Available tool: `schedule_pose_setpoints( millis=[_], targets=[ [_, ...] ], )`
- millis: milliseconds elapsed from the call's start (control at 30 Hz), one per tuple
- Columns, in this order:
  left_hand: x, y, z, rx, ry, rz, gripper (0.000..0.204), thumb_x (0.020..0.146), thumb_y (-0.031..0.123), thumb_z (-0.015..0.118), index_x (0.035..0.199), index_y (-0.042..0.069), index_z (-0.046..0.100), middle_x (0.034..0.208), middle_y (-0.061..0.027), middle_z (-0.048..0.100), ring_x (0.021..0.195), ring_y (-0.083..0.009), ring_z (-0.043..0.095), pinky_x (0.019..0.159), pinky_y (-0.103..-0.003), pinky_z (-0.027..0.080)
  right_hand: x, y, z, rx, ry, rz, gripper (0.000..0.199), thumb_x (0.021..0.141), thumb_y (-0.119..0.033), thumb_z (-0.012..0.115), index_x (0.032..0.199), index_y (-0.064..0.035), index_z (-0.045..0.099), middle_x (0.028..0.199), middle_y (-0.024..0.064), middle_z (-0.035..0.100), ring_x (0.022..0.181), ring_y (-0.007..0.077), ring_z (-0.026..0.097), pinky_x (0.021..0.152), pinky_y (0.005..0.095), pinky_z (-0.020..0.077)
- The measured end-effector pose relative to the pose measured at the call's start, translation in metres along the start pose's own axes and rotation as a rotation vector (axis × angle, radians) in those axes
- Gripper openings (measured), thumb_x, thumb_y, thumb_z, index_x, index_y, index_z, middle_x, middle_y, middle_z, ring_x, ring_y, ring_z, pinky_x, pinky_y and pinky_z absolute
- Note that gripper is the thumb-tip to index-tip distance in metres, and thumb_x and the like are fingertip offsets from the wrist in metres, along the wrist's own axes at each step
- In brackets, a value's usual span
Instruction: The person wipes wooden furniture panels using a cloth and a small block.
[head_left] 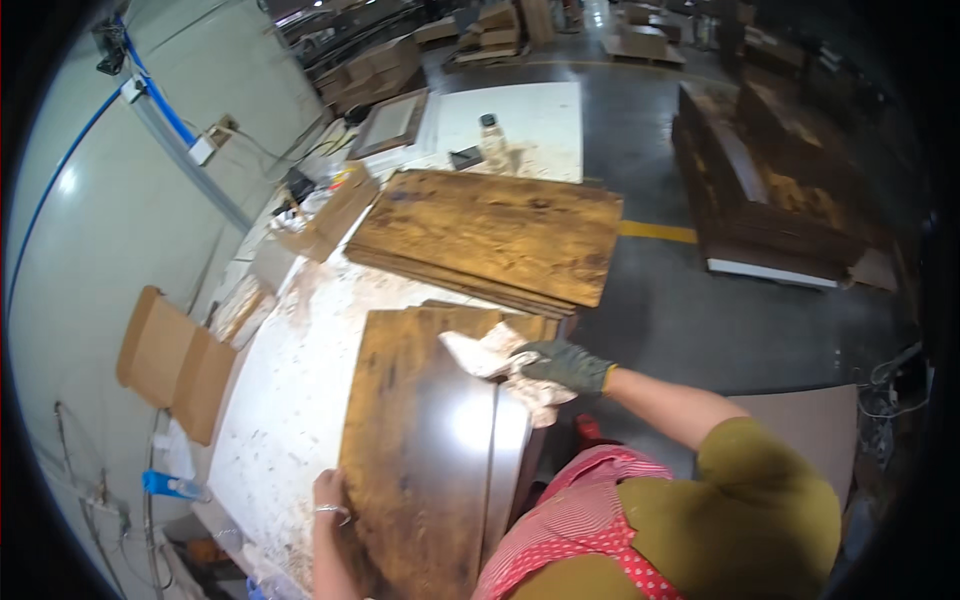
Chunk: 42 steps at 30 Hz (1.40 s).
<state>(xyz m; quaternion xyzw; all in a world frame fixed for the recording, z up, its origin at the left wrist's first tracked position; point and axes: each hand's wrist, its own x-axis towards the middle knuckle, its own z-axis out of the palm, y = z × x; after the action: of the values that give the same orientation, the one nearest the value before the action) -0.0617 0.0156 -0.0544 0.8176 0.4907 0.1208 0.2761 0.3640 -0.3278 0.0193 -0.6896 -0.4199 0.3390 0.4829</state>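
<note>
A dark stained wooden panel [420,440] lies on the white worktable [290,400] in front of me, glossy where it is wet. My right hand [565,365], in a dark glove, grips a stained white rag [495,358] and presses it on the panel's far right part. My left hand [330,497], bare with a bracelet, rests flat on the panel's near left edge, fingers spread. A stack of similar brown panels [490,235] lies further back on the table.
Flattened cardboard [175,360] hangs off the table's left side by the wall. A bottle [492,140] stands on a white board behind the stack. More dark panels [770,190] sit stacked on the floor at right. A blue bottle [170,487] lies low left.
</note>
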Motion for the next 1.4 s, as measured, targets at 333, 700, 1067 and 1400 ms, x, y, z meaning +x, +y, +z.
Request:
schedule_pose_setpoints(
  millis=[333,700,1067,1400],
  targets=[
    [-0.088,0.213,-0.163,0.095,0.306,0.248,0.015,0.081,0.012,0.061,0.079,-0.002,0.055,0.064,-0.0119,0.057,0.057,-0.0221,0.053,0.055,-0.031,0.043,0.016,0.001,-0.051,0.683,0.048,-0.063,0.027,0.085,-0.021,0.061,0.104,-0.0021,0.060,0.092,0.0063,0.064,0.081,0.0142,0.060,0.071,0.0272,0.0493],
    [-0.225,0.290,-0.051,0.588,-0.148,0.514,0.041,0.065,0.030,0.072,0.099,0.011,0.058,0.115,-0.0047,0.058,0.078,-0.0213,0.057,0.065,-0.031,0.050,0.081,-0.097,-0.091,-0.208,0.372,-0.542,0.031,0.086,-0.018,0.056,0.111,-0.0007,0.054,0.108,0.0123,0.057,0.100,0.0227,0.056,0.087,0.0326,0.0455],
    [-0.223,0.215,0.077,0.440,-0.115,0.546,0.045,0.083,0.034,0.056,0.124,0.018,0.051,0.133,-0.0041,0.046,0.116,-0.0269,0.043,0.094,-0.041,0.033,0.146,-0.031,0.077,-0.566,-0.007,-0.436,0.025,0.078,-0.015,0.057,0.101,-0.0048,0.058,0.103,0.0136,0.058,0.093,0.0269,0.057,0.080,0.0391,0.0470],
    [-0.234,0.201,0.074,0.386,-0.168,0.372,0.052,0.086,0.042,0.051,0.132,0.020,0.043,0.143,-0.0021,0.034,0.127,-0.0256,0.035,0.102,-0.045,0.028,0.186,-0.007,0.139,-0.598,0.083,-0.755,0.039,0.081,-0.021,0.058,0.115,-0.0029,0.054,0.108,0.0190,0.057,0.101,0.0332,0.053,0.092,0.0412,0.0403]
  ],
)
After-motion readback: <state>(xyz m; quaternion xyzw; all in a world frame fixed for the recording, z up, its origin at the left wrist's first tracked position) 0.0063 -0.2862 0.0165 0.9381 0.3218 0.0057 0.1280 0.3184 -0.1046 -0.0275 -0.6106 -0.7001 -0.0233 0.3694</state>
